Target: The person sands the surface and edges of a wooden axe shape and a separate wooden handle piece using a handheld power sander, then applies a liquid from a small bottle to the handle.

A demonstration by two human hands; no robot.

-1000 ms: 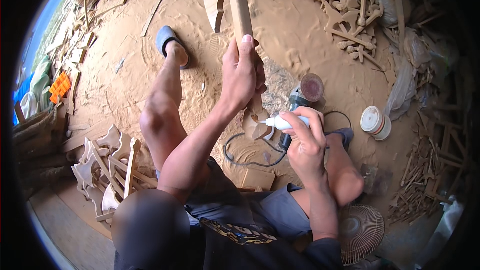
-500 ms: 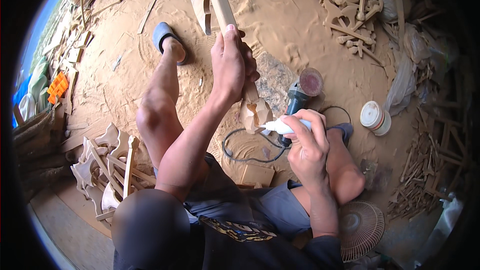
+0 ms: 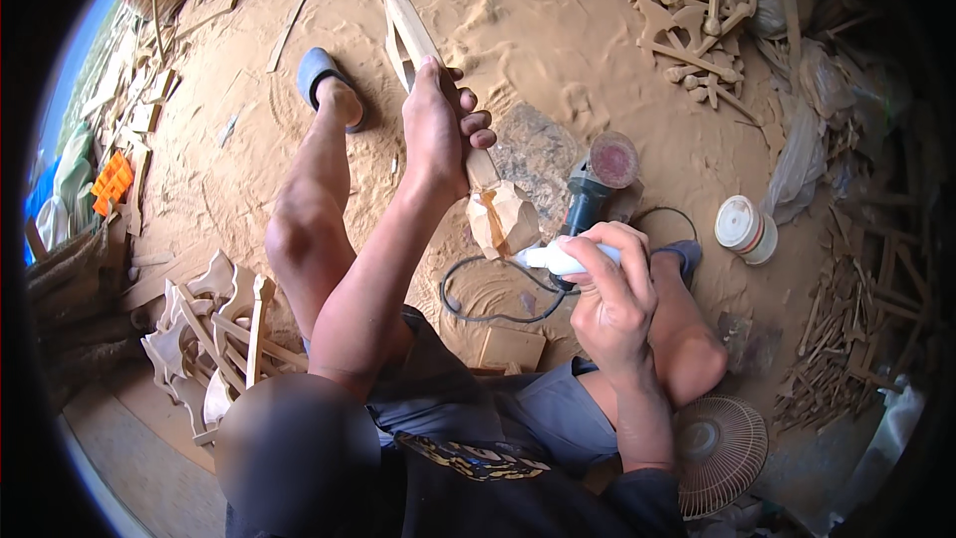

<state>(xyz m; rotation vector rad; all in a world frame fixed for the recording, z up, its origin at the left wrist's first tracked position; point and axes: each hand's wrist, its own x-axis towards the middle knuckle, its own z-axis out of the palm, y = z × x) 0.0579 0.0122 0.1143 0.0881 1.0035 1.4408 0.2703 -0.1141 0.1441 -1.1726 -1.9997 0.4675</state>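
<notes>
My left hand point(image 3: 436, 130) is closed around the shaft of a long carved wooden piece point(image 3: 413, 32), which slants across the middle of the view. A faceted block end point(image 3: 506, 224) sits below my fist, with a wet-looking brown streak down its face. Pinched in my right hand point(image 3: 615, 304) is a white squeeze bottle point(image 3: 566, 257) with a narrow nozzle. Its tip is right by the lower right edge of the block; whether the two touch I cannot tell. The far end of the wooden piece has a short upright bit and a slot-like gap beside the shaft.
An angle grinder point(image 3: 590, 189) with a reddish disc lies on the sandy floor, its cord point(image 3: 453, 304) looped nearby. A white tub point(image 3: 745, 229) stands at right. Carved wooden parts are heaped at far right point(image 3: 702, 25) and near left point(image 3: 224, 329). A round fan grille point(image 3: 719, 453) is beside my right leg.
The wooden piece has come slightly toward me and turned in my left hand, so more of its far end shows. The bottle tip, earlier over the brown streak, is at the block's lower edge.
</notes>
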